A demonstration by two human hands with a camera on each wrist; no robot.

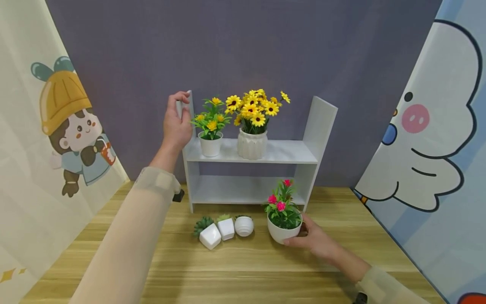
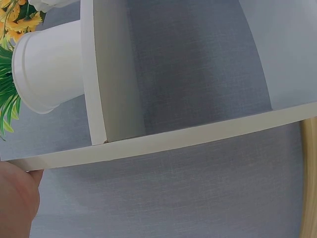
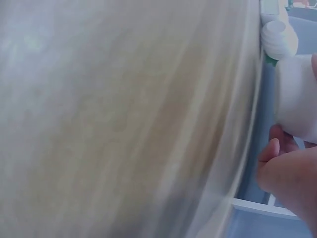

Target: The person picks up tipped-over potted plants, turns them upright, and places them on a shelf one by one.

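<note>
The tabletop (image 3: 183, 119) is blurring across the right wrist view's left and centre; the right edge there is cutting off the white pot (image 3: 296, 96). The left hand (image 2: 17, 198) is running off the left wrist view's lower left.

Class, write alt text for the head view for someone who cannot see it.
A person's right hand holds a white pot of pink flowers in front of a white shelf, and the left hand holds the shelf's left side. Two pots of yellow flowers stand on it; three small white pots are on the wooden table.
</note>
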